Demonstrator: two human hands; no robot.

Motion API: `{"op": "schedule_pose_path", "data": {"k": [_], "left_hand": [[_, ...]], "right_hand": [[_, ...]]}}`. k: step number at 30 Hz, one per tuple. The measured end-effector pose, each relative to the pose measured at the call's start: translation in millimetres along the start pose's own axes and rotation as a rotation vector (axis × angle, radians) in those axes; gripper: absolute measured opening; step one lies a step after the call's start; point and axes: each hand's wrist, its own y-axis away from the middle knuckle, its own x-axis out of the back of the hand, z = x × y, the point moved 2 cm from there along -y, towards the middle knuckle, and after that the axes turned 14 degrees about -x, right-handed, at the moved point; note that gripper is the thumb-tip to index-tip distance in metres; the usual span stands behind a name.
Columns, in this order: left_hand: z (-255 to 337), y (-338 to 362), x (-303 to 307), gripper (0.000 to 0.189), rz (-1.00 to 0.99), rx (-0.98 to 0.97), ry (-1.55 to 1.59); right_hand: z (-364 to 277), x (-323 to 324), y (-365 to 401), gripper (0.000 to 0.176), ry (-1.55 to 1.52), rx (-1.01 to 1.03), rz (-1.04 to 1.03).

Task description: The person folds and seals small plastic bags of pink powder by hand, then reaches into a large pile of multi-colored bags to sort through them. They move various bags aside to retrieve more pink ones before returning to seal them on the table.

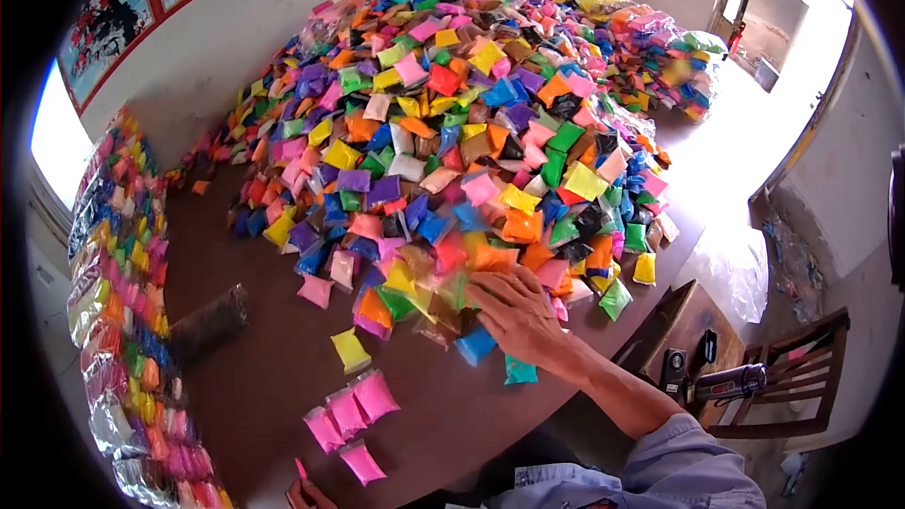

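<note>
My right hand (517, 314) reaches onto the near edge of a large heap of small coloured packets (424, 141). Its fingers are stretched out, with blurred tips among smeared packets. Close to it lie a blue packet (475, 346) and a teal packet (519, 370). At the bottom edge, my left hand (309, 495) shows only in part, closed on a thin pink thing (301, 467) whose kind I cannot make out. Several pink packets (375, 396) lie in a small group on the brown table (273, 358), with a yellow packet (351, 351) just above them.
Clear bags filled with coloured packets (118, 320) are stacked along the left side. A dark transparent bag (209, 325) lies on the table. To the right stand a small wooden table (688, 330), a dark flask (731, 383) and a wooden chair (801, 382).
</note>
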Motion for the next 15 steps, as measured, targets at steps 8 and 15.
{"op": "schedule_pose_path", "data": {"k": [8, 15], "left_hand": [[-13.9, 12.1, -0.4, 0.026, 0.001, 0.007, -0.046], [5.2, -3.0, 3.5, 0.024, -0.018, 0.055, -0.025]], "right_hand": [[-0.9, -1.1, 12.2, 0.043, -0.011, -0.002, 0.041], [-17.1, -3.1, 23.2, 0.037, 0.019, 0.014, -0.064]]}}
